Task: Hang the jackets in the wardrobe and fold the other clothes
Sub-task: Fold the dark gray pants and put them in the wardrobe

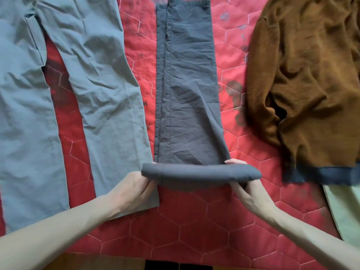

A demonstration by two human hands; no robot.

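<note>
The dark grey trousers [185,84] lie lengthwise down the middle of the bed [194,221], already doubled leg on leg; their near end is turned up into a thick roll or fold, lifted just clear of the red quilt toward the bed's near edge. The left hand [134,190] pinches the left end of that fold, thumb beneath and fingers over the top; the right hand [247,190] pinches the right end likewise; each grip is closed on cloth.

To do this step well, I judge both hands should carry the fold toward the far edge together and level, so that the side seams stay stacked; the right end juts past the trouser's side, so it wants drawing in before it is laid down; then flatten the creases.

The blue-grey trousers [68,94] lie spread toward the left edge, the brown top [311,84] crumpled toward the right; both look unfolded.
</note>
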